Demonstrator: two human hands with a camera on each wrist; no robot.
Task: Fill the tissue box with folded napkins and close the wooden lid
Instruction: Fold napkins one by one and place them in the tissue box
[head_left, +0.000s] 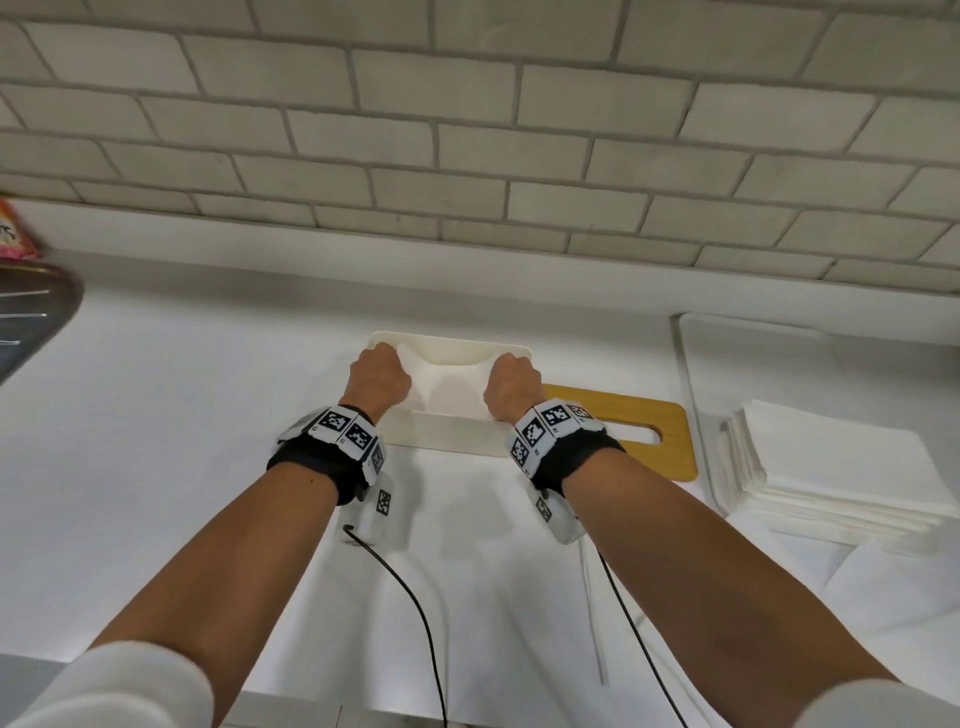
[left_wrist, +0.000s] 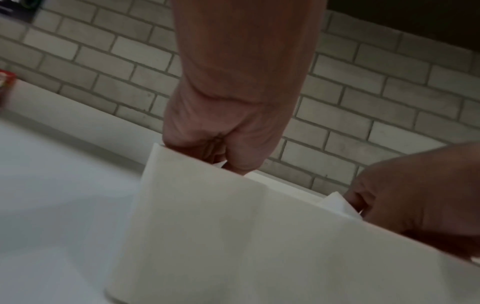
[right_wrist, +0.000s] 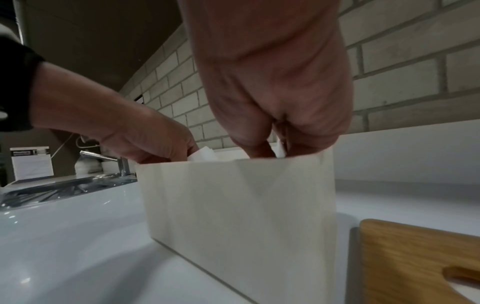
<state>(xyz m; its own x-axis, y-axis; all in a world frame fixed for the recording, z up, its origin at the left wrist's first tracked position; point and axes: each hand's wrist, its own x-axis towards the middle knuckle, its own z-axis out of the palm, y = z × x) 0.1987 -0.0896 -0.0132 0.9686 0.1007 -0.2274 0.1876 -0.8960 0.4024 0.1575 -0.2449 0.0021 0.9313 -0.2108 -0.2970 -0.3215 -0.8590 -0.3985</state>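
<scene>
A white counter (head_left: 182, 415) runs under a grey brick wall (head_left: 467, 130). On it stands the open tissue box (head_left: 452, 431). The left hand (head_left: 379, 379) and right hand (head_left: 511, 387) reach into it, fingers curled on the folded napkins (head_left: 447, 384). The wooden lid (head_left: 649, 415) lies just right of the box, then a napkin stack (head_left: 831, 462).

Two hands were in view, the left hand (head_left: 378, 378) and the right hand (head_left: 511, 383), each wearing one wrist band with printed markers. One white tissue box (head_left: 451, 430) stood on the tabletop (head_left: 171, 415). One wooden lid (head_left: 641, 434) with a single slot lay beside it. One stack of folded napkins (head_left: 826, 467) sat to the right; its sheets could not be counted. One napkin bundle (head_left: 447, 387) was in the box.
</scene>
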